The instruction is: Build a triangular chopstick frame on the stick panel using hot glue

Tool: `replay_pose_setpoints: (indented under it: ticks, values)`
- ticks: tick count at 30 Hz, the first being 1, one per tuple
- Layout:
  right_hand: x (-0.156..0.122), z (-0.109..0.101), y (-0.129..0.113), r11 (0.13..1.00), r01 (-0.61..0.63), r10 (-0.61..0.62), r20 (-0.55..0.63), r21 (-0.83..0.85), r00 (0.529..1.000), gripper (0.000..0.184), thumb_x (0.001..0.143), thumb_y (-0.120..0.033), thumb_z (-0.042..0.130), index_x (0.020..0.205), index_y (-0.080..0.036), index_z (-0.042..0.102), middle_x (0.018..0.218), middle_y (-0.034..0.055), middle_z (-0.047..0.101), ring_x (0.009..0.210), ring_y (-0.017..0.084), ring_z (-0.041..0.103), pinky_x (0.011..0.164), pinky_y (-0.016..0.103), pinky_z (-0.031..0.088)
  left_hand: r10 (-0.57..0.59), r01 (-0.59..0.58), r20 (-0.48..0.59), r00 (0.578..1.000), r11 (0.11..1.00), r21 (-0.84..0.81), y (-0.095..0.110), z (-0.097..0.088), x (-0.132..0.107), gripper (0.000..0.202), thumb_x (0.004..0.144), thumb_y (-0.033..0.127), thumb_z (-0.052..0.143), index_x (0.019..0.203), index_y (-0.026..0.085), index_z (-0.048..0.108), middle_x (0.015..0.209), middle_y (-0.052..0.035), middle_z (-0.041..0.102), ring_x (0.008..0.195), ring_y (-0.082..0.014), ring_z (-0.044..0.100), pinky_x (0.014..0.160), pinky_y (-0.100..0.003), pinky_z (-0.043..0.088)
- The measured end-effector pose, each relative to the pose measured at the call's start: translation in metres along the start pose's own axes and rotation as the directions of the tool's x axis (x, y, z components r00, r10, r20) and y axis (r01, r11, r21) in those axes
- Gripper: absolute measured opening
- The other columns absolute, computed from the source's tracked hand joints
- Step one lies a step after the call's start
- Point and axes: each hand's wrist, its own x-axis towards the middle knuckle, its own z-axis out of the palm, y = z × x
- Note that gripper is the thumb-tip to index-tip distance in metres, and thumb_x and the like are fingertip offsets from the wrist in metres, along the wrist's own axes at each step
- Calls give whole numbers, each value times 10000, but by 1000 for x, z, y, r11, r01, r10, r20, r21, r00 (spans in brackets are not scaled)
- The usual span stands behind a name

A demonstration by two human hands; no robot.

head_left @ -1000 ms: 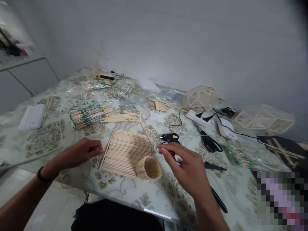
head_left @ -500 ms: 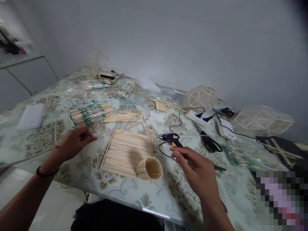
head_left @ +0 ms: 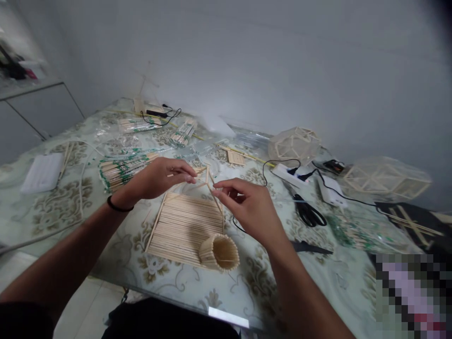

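A flat panel of pale wooden sticks (head_left: 187, 226) lies on the table, with thin sticks rising from its far edge to a peak. My right hand (head_left: 247, 202) has thumb and forefinger closed about the slanting wooden stick (head_left: 216, 201) on the peak's right side. Left of the peak, my left hand (head_left: 160, 176) reaches over the panel's far corner, fingers stretched out and thumb a little apart; whether its fingertips touch a stick is unclear. A round stick cup (head_left: 221, 254) rests on the panel's near right corner. The glue gun is hidden behind my right hand.
Bundled sticks (head_left: 120, 169) lie at left, beside a white box (head_left: 42, 173). To the right are black scissors (head_left: 310, 212), a power strip (head_left: 289, 175) with cords, and two faceted stick frames, one nearer the wall (head_left: 294, 143) and one farther right (head_left: 386, 178).
Both hands have moved inward and away from me to the peak of sticks. My right hand has left the glue gun's side and taken hold of the slanting stick.
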Motion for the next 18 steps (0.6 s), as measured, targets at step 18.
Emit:
replay_pose_setpoints:
  ticks: [18]
  values:
    - [16, -6, -5, 998, 38, -35, 66, -42, 997, 89, 908, -293, 788, 937, -214, 820, 756, -1, 786, 623, 130, 667, 628, 256, 519, 183, -174, 225, 957, 983, -60, -4, -2, 25, 154, 938, 313, 711, 944, 200, 815, 939, -31, 797, 810, -118, 695, 775, -229, 507]
